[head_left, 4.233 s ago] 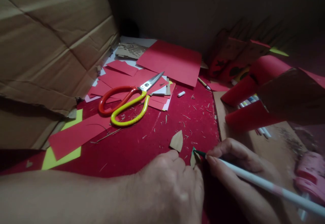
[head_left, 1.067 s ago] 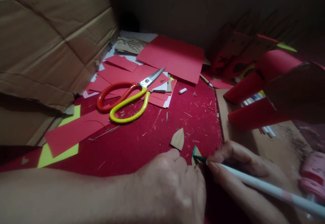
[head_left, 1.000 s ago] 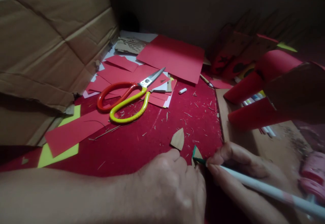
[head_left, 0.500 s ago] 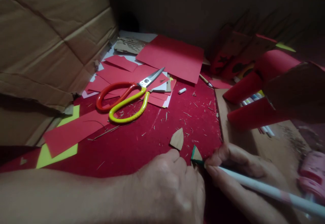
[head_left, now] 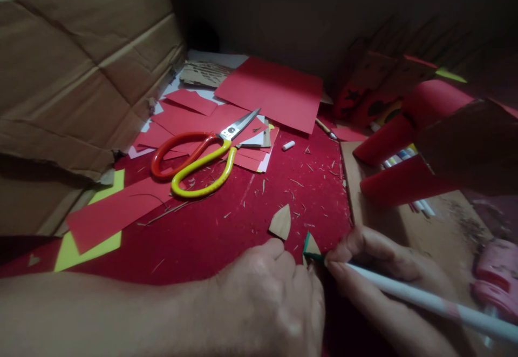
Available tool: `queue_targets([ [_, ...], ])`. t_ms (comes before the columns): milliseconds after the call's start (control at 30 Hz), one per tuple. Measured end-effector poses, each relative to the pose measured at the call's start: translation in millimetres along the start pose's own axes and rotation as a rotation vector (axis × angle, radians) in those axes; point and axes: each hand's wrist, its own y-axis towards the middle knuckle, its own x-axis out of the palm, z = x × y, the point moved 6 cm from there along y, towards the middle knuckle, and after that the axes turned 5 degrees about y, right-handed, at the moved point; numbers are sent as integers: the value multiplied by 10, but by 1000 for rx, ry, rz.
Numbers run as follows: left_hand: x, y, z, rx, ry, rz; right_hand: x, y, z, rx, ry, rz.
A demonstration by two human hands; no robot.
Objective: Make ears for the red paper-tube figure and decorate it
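My right hand [head_left: 384,276] is closed around a white felt-tip marker [head_left: 421,298], its green tip touching a small pointed cardboard piece [head_left: 313,246]. Green colour runs along the left edge of that piece and shows at its lower edge by the tip. With fingers curled, my left hand [head_left: 279,292] grips the piece from below; the lower part and the fingertips are hidden. Just beyond my left knuckles lies another small leaf-shaped cardboard piece [head_left: 280,222], plain tan. A white marker cap [head_left: 288,145] rests farther back on the red surface.
Scissors [head_left: 202,157] with red and yellow handles lie on red paper sheets [head_left: 271,95]. A cardboard panel [head_left: 81,71] rises at left. Red paper tubes [head_left: 396,181] stand on a cardboard base [head_left: 453,238] at right, near a pink object [head_left: 496,278]. Cardboard shreds litter the surface.
The whole view has shifted very slightly. Both hands keep nearly the same pose, with the marker tip still against the lower edge of the cardboard piece.
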Motion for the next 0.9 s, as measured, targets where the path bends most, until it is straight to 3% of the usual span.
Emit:
queue_targets([
  [267, -14, 0, 6, -8, 28, 9, -14, -21, -126, 63, 7, 42],
  [567, -7, -9, -6, -27, 9, 9, -3, 5, 46, 3, 2, 14],
  [900, 6, -8, 7, 5, -1, -14, -22, -31, -108, 29, -1, 99],
])
